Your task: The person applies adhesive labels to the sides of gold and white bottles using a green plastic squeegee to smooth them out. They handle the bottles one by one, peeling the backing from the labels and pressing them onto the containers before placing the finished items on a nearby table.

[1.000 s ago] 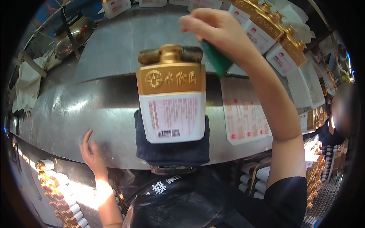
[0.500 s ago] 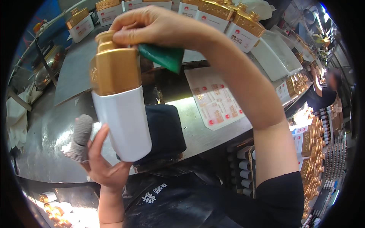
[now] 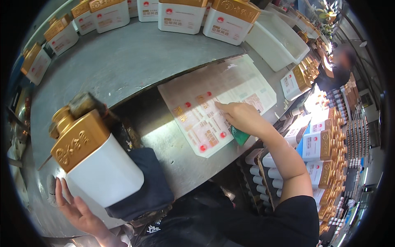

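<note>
Bottle in hand: the gold-shouldered white bottle (image 3: 107, 171) lies tilted on the dark cloth pad (image 3: 148, 181), its neck toward the upper left beside a worn, roll-shaped rest (image 3: 88, 107); the face turned up is bare white below the raised gold emblem
Done so far: judging by the second-old view, one face already bears a large block of fine print; the bottles in the row (image 3: 181, 18) at the back of the bench (image 3: 123, 53) show a red mark and print on their fronts, so they look finished on that side
Left over: the bare upward face, it seems; no sticker sits on it yet
Sticker sheet: the pale sheet (image 3: 255, 78) lies flat on the bench to the right of the bottle; several red and gold stickers remain along its near part, while much of its far part looks pale
Right grip: the right grip (image 3: 238, 117) is narrow, fingertips at the sheet's stickers; a green flat piece (image 3: 240, 136) is tucked under the fingers; whether a sticker has lifted cannot be told
Left grip: the left grip (image 3: 76, 206) is wide, fingers spread beside the bottle's lower left edge; contact is unclear
Changed since half a second ago: the bottle was raised, the right grip at its neck; it now rests on the pad, and that grip has crossed to the sheet
</note>
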Demonstrator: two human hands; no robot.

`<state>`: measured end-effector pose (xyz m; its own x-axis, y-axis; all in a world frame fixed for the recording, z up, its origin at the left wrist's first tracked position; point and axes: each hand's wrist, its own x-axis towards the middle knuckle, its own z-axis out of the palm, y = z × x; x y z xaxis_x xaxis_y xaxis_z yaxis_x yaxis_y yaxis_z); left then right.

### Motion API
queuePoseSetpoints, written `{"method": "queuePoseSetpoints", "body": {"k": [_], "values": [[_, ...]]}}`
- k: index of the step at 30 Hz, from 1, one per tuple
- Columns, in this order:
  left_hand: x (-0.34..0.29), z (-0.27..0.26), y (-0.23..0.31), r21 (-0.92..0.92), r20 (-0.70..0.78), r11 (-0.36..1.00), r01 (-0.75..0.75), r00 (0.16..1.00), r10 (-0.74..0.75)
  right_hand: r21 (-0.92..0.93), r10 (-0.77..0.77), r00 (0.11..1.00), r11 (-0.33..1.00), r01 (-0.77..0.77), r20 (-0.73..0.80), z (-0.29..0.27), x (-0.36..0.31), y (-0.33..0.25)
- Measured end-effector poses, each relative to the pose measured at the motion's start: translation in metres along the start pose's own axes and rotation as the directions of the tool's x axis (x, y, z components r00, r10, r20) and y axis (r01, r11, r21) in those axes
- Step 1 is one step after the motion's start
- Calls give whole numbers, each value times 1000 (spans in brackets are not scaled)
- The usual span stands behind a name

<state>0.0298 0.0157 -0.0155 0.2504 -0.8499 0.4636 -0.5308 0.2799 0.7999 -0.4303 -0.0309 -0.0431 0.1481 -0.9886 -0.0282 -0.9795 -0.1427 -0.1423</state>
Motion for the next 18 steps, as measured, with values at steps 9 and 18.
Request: {"method": "queuePoseSetpoints", "body": {"k": [9,18], "values": [[7,5,-9,130,-65,985,112,992,-105,-139,-71,995,988,62,-64,5,118,56],[4,2,-4,135,-98,988,74,993,-61,184,81,996,979,-86,34,30,162,86]]}}
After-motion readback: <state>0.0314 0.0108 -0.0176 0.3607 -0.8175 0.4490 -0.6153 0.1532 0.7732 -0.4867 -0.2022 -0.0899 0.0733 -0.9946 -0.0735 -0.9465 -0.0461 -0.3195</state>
